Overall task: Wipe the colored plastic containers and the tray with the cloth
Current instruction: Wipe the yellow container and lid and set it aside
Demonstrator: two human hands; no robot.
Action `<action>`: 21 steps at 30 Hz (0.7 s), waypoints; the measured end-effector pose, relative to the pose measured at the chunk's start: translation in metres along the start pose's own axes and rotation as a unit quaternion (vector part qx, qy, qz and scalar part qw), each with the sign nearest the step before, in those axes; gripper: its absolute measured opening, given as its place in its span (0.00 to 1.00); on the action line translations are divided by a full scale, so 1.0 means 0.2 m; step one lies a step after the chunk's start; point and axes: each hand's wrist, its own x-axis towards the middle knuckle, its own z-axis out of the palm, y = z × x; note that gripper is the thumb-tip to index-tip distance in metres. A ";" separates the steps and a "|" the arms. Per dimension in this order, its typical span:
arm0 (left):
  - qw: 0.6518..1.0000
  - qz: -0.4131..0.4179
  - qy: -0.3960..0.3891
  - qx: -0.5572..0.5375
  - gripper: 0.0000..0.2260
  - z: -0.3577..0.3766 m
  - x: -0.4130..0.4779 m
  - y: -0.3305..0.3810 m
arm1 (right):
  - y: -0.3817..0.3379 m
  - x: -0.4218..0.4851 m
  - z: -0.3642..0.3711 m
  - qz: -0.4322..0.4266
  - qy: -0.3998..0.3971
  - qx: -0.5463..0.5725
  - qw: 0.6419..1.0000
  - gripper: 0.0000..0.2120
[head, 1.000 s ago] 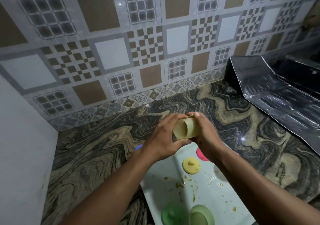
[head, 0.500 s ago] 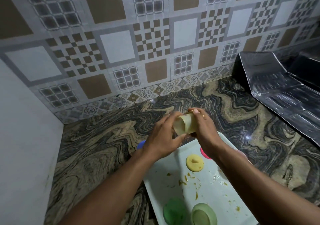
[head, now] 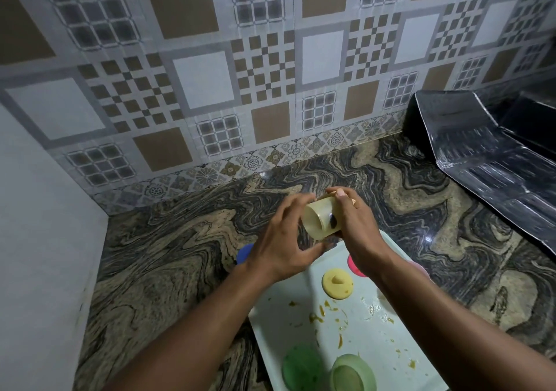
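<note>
A pale yellow container (head: 320,219) lies on its side in the air above the far end of the tray, its open mouth turned left. My right hand (head: 358,234) grips its base end, and a bit of orange shows at the fingertips. My left hand (head: 281,240) curls round the mouth end, fingers on the upper rim and thumb underneath. The pale tray (head: 373,339) carries food smears, a yellow lid (head: 337,282), a pink lid (head: 354,265) partly hidden by my right wrist, a green lid (head: 301,368) and a green container (head: 353,374).
A blue round piece (head: 245,253) sits on the marbled counter (head: 168,264) just left of the tray. Patterned wall tiles close off the back and a plain white wall the left. A dark foil-covered object (head: 496,174) fills the right rear.
The yellow container has turned a little in my hands, and my left fingers have spread looser round its mouth. Both hands stay above the tray's far end.
</note>
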 end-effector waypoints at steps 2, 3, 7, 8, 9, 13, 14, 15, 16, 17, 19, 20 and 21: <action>1.000 -0.011 0.007 0.003 0.31 0.01 0.00 0.00 | 0.00 0.00 0.00 -0.005 -0.001 -0.008 1.000 0.12; 1.000 0.008 0.005 0.026 0.30 0.01 0.00 -0.01 | 0.00 0.00 0.00 -0.003 -0.003 -0.008 1.000 0.12; 0.994 0.078 0.001 0.081 0.30 -0.01 -0.01 -0.03 | 0.00 0.00 0.00 0.002 -0.019 -0.020 1.000 0.11; 0.997 0.056 0.006 0.058 0.31 -0.01 0.00 -0.02 | 0.00 0.01 0.00 0.000 -0.017 -0.022 1.000 0.11; 0.999 0.031 0.012 0.035 0.31 -0.01 0.00 -0.02 | 0.01 0.00 0.01 0.000 -0.013 -0.019 1.000 0.11; 0.998 0.018 0.001 0.053 0.27 0.00 -0.01 -0.01 | 0.03 0.01 0.01 0.067 -0.014 0.009 0.998 0.12; 0.998 0.022 -0.012 0.066 0.27 0.00 -0.01 -0.02 | 0.03 0.03 0.01 0.110 -0.023 0.013 0.994 0.13; 0.996 0.025 -0.025 0.084 0.27 0.00 -0.01 -0.04 | 0.02 0.03 -0.01 0.158 -0.038 0.003 0.987 0.13; 0.994 0.019 -0.037 0.103 0.28 -0.01 0.00 -0.06 | 0.02 0.03 -0.03 0.203 -0.050 -0.011 0.978 0.13; 0.992 -0.001 -0.055 0.115 0.29 -0.02 0.00 -0.09 | 0.01 0.03 -0.06 0.236 -0.049 -0.016 0.970 0.12; 0.984 -0.058 -0.101 0.134 0.33 -0.04 0.01 -0.16 | 0.01 0.04 -0.12 0.262 -0.025 0.014 0.965 0.09; 0.979 -0.078 -0.120 0.145 0.35 -0.05 0.02 -0.20 | 0.02 0.04 -0.15 0.264 -0.016 0.043 0.963 0.08; 0.973 -0.095 -0.138 0.159 0.36 -0.05 0.04 -0.23 | 0.02 0.05 -0.18 0.270 -0.017 0.069 0.960 0.09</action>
